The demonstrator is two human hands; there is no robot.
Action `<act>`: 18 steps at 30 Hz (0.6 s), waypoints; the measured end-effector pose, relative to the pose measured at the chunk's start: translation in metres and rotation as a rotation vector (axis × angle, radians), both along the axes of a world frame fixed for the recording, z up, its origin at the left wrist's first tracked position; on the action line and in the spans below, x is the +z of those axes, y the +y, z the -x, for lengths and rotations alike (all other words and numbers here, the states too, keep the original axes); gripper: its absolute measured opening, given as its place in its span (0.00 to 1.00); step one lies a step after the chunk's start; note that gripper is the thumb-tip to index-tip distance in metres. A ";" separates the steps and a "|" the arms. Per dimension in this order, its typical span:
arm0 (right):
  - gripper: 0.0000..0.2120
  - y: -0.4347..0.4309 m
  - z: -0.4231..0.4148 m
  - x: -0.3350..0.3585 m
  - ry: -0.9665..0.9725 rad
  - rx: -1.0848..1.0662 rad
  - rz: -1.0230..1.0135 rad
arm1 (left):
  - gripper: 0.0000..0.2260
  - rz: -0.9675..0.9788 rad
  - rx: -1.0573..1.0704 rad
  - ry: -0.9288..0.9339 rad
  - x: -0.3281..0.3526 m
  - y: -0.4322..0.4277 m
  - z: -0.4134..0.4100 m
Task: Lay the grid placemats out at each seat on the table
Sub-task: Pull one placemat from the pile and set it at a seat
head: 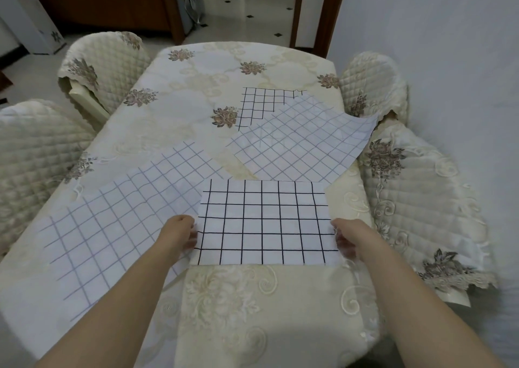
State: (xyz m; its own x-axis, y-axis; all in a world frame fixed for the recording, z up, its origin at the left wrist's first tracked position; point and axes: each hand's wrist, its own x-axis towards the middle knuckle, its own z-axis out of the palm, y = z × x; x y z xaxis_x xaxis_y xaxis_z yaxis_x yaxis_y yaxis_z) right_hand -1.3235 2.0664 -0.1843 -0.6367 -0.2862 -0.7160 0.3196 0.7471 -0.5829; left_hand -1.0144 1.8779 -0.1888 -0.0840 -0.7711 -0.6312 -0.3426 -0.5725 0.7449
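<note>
Four grid placemats lie on the table: near center (265,223), near left (112,221), right (302,146), far (259,105). Four quilted chairs: two left (104,67) (36,143), two right (373,84) (421,199). Two hands (179,234) (349,237).

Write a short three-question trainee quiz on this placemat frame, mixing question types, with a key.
1. True or false: the bold black-grid white placemat is held at its side edges by both the left hand and the right hand.
2. How many grid placemats show on the cream floral tablecloth? A) two B) four C) six
3. What does the pale-grid placemat at the right table edge partly cover?

Key: 1 true. 2 B. 3 the far black-grid placemat.
</note>
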 end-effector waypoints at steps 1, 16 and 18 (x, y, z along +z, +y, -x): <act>0.11 0.000 -0.002 -0.003 -0.017 0.009 -0.012 | 0.07 -0.002 -0.034 -0.027 -0.001 0.000 0.001; 0.09 0.005 -0.011 0.012 -0.241 -0.254 0.264 | 0.10 -0.059 -0.210 -0.043 -0.005 0.005 0.013; 0.09 0.009 -0.014 0.016 -0.399 -0.411 0.378 | 0.05 -0.110 -0.156 0.033 0.006 0.016 0.019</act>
State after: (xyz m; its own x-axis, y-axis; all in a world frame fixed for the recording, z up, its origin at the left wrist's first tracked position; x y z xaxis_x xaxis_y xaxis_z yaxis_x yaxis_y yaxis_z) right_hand -1.3096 2.0753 -0.1683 -0.4554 -0.3541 -0.8168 0.7779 0.2879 -0.5585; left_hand -1.0331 1.8934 -0.1831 -0.2194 -0.6735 -0.7059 -0.4100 -0.5928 0.6931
